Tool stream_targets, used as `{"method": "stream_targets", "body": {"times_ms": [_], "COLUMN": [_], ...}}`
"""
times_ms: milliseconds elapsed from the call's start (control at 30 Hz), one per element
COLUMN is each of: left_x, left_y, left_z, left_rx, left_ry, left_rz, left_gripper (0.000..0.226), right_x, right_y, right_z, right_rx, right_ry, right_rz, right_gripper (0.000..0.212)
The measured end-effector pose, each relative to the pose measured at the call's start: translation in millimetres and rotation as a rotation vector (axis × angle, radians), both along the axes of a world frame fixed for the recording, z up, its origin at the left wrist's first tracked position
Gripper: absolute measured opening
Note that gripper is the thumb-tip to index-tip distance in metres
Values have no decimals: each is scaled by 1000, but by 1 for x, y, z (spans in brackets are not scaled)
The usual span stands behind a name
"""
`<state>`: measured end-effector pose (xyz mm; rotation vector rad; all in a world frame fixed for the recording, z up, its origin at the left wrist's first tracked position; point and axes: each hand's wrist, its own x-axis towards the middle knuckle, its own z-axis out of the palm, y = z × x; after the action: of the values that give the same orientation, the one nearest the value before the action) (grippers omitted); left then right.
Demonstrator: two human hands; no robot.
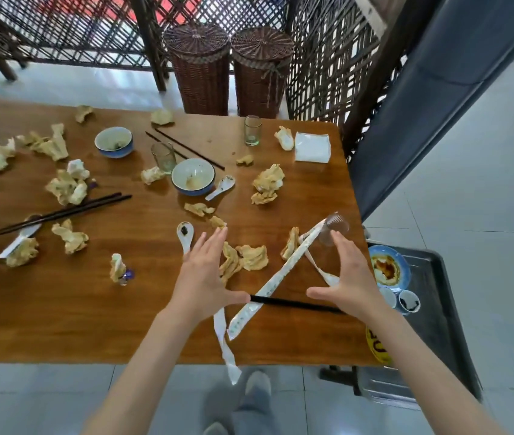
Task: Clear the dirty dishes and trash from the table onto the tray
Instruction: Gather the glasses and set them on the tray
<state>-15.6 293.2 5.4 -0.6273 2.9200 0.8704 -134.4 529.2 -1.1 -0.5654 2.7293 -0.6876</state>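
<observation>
Wooden table (98,309): your left hand (200,274) and right hand (348,277), fingers spread, flank black chopsticks (296,304) crossing a printed paper sleeve (276,279), writing unreadable.

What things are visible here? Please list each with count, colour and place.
table: one, brown wood, centre
bowls: two, blue and white, mid table
glasses: two upright, greenish, far side
chopsticks: black, several pairs, nearest between the hands
spoons: three, white
crumpled napkins: many, yellowish, scattered
paper sleeves: white, near edge
tray: dark, right of table, holding dirty dishes
wicker baskets: two, brown, behind
left hand: open
right hand: open
</observation>
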Motion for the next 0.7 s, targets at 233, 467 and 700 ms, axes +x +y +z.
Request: {"method": "stream_targets", "body": {"times_ms": [233, 467, 700], "left_x": [-44, -71, -88], "left_y": [-17, -19, -30], "left_z": [-15, -29, -32], "left_rx": [10, 20, 38], "left_ry": [-9, -26, -37], "left_rz": [31, 51, 37], "left_gripper": [128, 127, 125], "right_x": [-59, -98, -122], "right_y": [-5, -13, -23], "right_z": [-19, -36, -47], "right_rx": [33, 127, 215], "right_ry": [26, 40, -7], "right_rz": [-38, -38, -93], "right_gripper": [119, 108, 71]}}
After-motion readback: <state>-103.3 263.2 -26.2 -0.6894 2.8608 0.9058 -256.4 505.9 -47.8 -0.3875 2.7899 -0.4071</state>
